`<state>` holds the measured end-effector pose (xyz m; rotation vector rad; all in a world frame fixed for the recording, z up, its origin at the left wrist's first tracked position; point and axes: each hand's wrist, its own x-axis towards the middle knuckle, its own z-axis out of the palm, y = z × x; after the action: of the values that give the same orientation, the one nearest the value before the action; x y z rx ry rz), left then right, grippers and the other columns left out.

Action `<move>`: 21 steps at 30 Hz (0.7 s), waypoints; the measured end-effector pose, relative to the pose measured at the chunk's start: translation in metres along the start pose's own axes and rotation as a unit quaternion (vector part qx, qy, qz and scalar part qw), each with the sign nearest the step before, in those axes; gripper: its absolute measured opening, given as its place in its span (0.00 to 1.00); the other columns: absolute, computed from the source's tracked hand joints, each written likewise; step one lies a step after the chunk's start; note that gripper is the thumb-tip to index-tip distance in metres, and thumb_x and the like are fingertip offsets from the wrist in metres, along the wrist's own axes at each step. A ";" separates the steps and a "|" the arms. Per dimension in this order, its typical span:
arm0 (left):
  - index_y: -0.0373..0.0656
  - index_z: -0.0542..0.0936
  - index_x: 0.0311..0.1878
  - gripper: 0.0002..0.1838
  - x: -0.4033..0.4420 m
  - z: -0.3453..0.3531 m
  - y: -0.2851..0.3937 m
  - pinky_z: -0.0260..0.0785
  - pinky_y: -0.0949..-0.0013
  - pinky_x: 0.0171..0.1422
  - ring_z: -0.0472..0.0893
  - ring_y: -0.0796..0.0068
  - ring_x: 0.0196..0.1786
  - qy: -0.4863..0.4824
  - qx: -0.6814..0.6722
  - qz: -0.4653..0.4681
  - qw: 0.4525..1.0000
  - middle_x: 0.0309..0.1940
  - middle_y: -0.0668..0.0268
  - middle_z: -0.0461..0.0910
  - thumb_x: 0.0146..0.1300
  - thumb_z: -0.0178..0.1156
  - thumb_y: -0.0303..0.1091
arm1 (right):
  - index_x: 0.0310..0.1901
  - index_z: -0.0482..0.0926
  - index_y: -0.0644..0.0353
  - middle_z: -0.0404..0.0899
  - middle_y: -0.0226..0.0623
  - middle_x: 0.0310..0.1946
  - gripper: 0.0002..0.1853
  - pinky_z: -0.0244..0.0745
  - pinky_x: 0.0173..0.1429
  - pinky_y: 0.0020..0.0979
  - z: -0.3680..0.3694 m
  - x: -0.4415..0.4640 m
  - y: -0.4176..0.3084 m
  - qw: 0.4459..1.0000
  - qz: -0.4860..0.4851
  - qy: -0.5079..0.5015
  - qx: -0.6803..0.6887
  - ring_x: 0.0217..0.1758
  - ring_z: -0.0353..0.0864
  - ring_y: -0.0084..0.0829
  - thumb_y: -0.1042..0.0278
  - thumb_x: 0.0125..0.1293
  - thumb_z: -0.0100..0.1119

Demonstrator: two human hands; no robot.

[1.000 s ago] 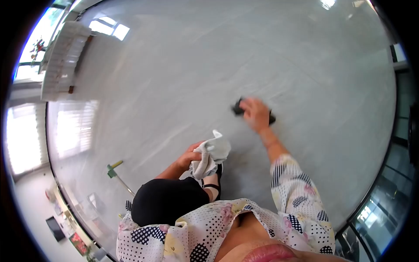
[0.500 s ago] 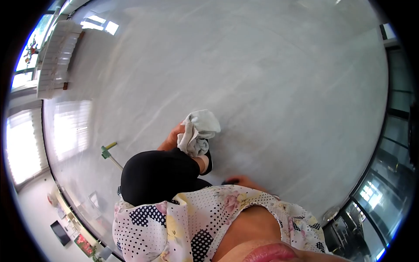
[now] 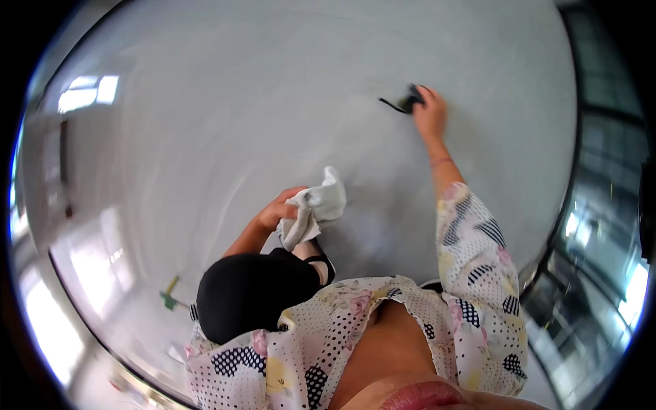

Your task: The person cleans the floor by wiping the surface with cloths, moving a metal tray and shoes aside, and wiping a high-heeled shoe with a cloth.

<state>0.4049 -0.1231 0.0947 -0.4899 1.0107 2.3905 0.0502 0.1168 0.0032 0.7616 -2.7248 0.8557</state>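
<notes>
My left hand (image 3: 279,208) is closed round a crumpled whitish cloth (image 3: 316,205), held above my bent knee and shoe. Out at the upper right, my right hand (image 3: 429,115) grips a dark cloth (image 3: 413,100) against the grey floor (image 3: 273,102). A thin black end of that cloth trails to the left of the fingers. The two hands are well apart.
A green and yellow tool head (image 3: 169,294) on a pole lies at the lower left. My knee in black (image 3: 239,294) and a black shoe (image 3: 321,263) are below the left hand. Dark glass panels (image 3: 611,164) line the right side.
My right hand swung in close to my body, then out to the upper right with the dark cloth. The left hand still holds the whitish cloth. The view has turned, shifting the room's edges.
</notes>
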 end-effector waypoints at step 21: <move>0.48 0.79 0.49 0.22 0.361 0.111 0.049 0.58 0.49 0.62 0.63 0.55 0.70 -0.141 0.841 0.303 0.426 0.66 0.61 0.69 0.49 0.66 0.42 | 0.36 0.75 0.44 0.73 0.25 0.48 0.15 0.70 0.51 0.42 -0.109 -0.416 -0.122 0.896 0.419 -0.076 -0.126 0.54 0.71 0.38 0.79 0.50 0.59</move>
<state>0.0690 0.0381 0.0147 1.1252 2.7975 0.4953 0.4709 0.2673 0.0186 -0.4771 -3.2129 0.5348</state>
